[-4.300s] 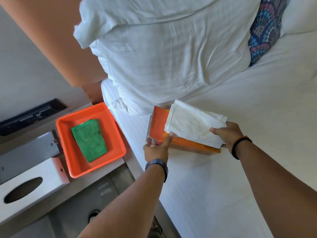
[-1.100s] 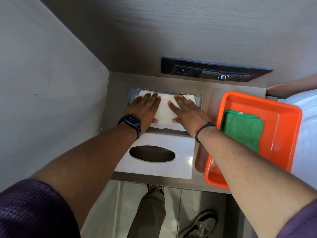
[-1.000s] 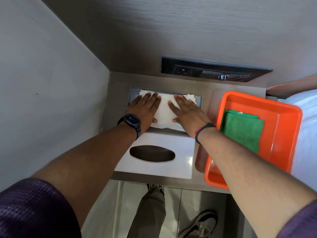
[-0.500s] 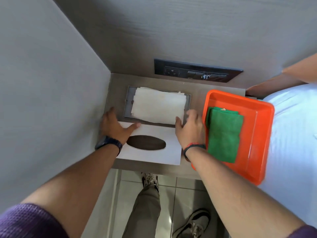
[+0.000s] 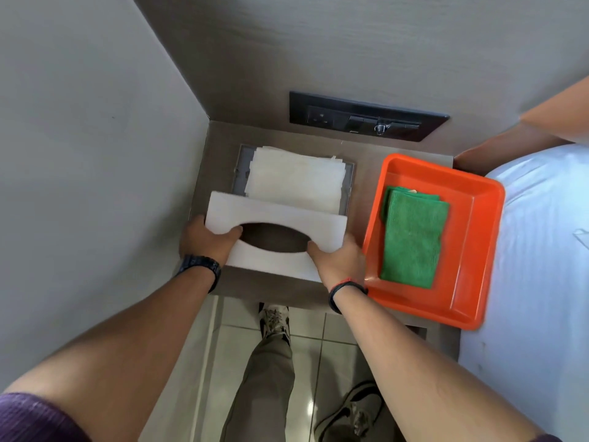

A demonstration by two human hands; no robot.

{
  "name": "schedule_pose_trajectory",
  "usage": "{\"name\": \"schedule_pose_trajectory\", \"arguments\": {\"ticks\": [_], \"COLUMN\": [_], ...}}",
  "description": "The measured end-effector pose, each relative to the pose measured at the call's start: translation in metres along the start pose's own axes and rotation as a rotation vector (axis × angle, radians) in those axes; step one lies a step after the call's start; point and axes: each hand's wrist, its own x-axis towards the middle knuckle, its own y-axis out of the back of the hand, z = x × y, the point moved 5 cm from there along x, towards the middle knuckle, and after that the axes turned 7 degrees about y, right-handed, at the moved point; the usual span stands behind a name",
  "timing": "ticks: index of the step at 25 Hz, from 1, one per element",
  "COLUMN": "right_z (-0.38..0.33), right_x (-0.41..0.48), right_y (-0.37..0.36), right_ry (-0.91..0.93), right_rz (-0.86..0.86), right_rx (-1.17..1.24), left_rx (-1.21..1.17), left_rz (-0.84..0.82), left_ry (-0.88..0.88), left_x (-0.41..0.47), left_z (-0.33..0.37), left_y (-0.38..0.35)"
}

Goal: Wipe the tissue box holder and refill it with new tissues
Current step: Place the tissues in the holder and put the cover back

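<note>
A stack of white tissues (image 5: pixel 294 181) lies in the metal holder recess (image 5: pixel 240 167) set into the small brown table. The holder's white lid (image 5: pixel 274 212), with an oval slot, is lifted at its near edge and tilts over the front of the recess. My left hand (image 5: pixel 205 239) grips the lid's left end with the thumb in the slot. My right hand (image 5: pixel 338 260) grips its right end the same way.
An orange tray (image 5: pixel 475 237) with a folded green cloth (image 5: pixel 412 239) sits at the table's right, close to my right hand. A black socket panel (image 5: pixel 363 118) is on the back wall. A wall stands at the left, the white bed (image 5: pixel 541 250) at the right.
My hands left the tissues after pressing them flat, moved to the lid and took hold of both ends. The lid has come up off the table toward the recess.
</note>
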Motion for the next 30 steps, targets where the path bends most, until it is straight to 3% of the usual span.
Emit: {"name": "schedule_pose_trajectory", "arguments": {"ticks": [3, 6, 15, 23, 30], "right_z": [-0.018, -0.039, -0.059, -0.056, -0.065], "right_x": [0.002, 0.022, 0.082, 0.083, 0.086], "right_y": [0.019, 0.033, 0.023, 0.018, 0.016], "right_ry": [0.059, 0.079, 0.037, 0.000, 0.033], "right_rz": [0.192, 0.268, 0.222, 0.212, 0.261], "right_rx": [0.028, 0.067, 0.067, 0.085, 0.078], "left_rx": [-0.041, -0.075, -0.096, -0.083, -0.116], "left_rz": [0.043, -0.022, -0.125, -0.146, -0.184], "left_ry": [-0.128, -0.145, -0.087, -0.144, -0.067], "left_x": [0.000, 0.012, 0.058, 0.070, 0.080], "left_z": [0.038, 0.073, 0.102, 0.107, 0.097], "left_y": [0.011, 0.008, -0.024, -0.030, -0.032]}}
